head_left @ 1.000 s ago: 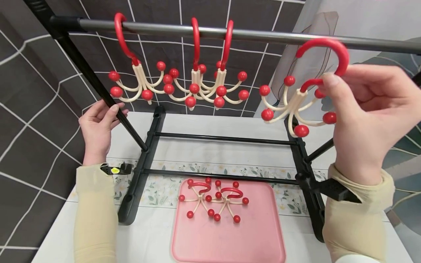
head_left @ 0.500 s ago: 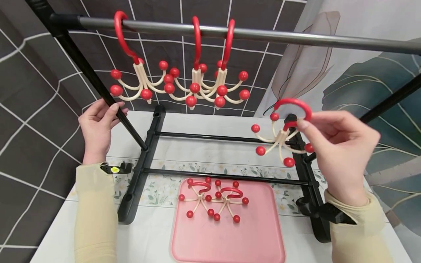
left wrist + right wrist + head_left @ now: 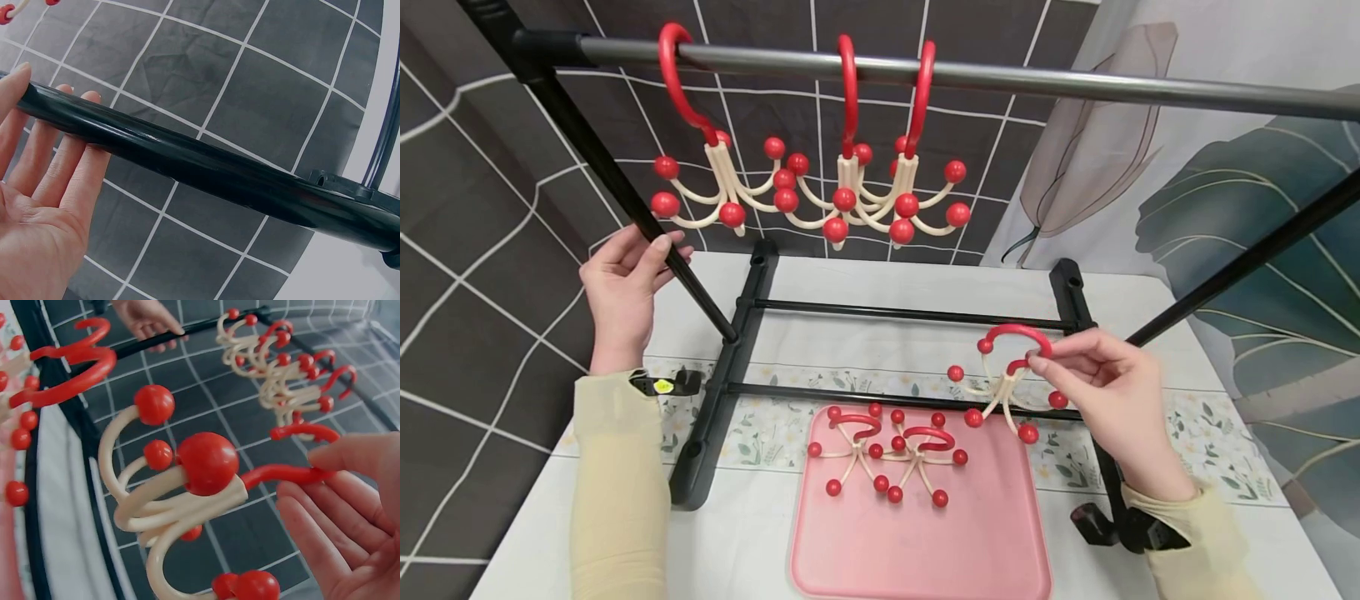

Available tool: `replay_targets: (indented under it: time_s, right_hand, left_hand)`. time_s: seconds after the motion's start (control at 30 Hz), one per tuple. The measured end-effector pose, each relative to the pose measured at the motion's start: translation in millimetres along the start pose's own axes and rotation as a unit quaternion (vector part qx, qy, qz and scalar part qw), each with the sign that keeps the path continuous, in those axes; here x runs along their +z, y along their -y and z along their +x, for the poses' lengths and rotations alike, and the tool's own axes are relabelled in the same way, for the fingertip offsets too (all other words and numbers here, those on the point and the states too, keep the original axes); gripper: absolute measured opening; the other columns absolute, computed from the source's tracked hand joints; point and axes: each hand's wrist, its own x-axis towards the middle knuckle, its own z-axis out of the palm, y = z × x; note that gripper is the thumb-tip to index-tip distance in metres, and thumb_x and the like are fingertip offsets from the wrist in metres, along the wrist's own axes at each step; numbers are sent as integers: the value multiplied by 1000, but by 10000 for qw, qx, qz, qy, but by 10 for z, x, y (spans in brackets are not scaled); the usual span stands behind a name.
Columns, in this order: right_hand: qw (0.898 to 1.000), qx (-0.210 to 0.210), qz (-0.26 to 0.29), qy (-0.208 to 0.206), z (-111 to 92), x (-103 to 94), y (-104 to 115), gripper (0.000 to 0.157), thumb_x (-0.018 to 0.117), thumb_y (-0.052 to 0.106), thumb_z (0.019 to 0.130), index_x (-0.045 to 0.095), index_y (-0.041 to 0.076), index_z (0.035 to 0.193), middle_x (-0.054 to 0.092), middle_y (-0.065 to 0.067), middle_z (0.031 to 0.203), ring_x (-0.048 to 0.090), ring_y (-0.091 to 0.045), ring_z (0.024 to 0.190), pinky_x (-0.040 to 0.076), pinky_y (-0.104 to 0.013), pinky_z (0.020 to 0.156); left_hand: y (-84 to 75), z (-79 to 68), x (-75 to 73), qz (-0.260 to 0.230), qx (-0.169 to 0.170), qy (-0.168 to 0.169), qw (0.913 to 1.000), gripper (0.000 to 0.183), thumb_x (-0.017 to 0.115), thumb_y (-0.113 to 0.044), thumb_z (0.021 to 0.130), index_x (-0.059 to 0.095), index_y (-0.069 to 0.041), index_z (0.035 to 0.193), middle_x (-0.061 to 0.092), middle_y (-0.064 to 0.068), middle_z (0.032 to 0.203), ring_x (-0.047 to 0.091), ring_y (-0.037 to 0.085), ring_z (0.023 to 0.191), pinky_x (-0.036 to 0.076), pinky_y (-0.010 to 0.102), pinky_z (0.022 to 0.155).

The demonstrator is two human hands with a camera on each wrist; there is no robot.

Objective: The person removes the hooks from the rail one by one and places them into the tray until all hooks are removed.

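My right hand [image 3: 1123, 412] pinches the red hook of a cream multi-arm hanger [image 3: 1006, 385] with red ball tips, between thumb and fingers. That hanger is above the tray's back right corner, clear of the rail. In the right wrist view its cream arms [image 3: 187, 512] fan out left of the fingers. My left hand [image 3: 619, 300] holds the rack's slanted black post [image 3: 187, 159], thumb on one side and fingers on the other. Three similar hangers [image 3: 722, 179] hang from the grey rail [image 3: 1075, 86]. Two more hangers [image 3: 919, 454] lie on the pink tray [image 3: 955, 550].
Black feet [image 3: 718, 400] and two low crossbars [image 3: 880, 312] of the rack stand on a white tabletop with a floral strip [image 3: 760, 433]. Dark grid-patterned cloth [image 3: 467, 350] covers the left and back. A patterned curtain [image 3: 1240, 217] hangs at the right.
My right hand has carried the hanger down and left, from beside the rail to over the tray's back right corner. My left hand stays on the post.
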Motion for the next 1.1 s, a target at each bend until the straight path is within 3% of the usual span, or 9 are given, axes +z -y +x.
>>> replay_targets:
  time_s: [0.37,0.6,1.1]
  right_hand:
    - [9911,469,318,1207,-221,-79,-332,18,71,-23,82,67,-8,92,74,-13,89,76,-20,78,62,-31,61]
    - [9860,647,556,1435,-363,-90,-453,19,71,-23,81,68,-8,93,73,-17,92,75,-23,79,62,-31,62]
    - [9795,732,535,1799,-525,-178,-559,26,71,-25,80,69,-1,90,71,-14,94,75,-22,79,62,-31,63]
  left_hand:
    - [8,-9,2,25,-27,-1,10000,35,77,-3,90,70,3,124,73,19,106,75,23,84,59,29,84]
    - [8,-6,0,-12,21,23,10000,35,76,-3,91,70,4,125,73,20,106,75,24,85,58,30,85]
    - [2,-4,12,-51,-15,-28,10000,34,76,-3,91,70,5,124,73,20,106,75,24,84,59,30,85]
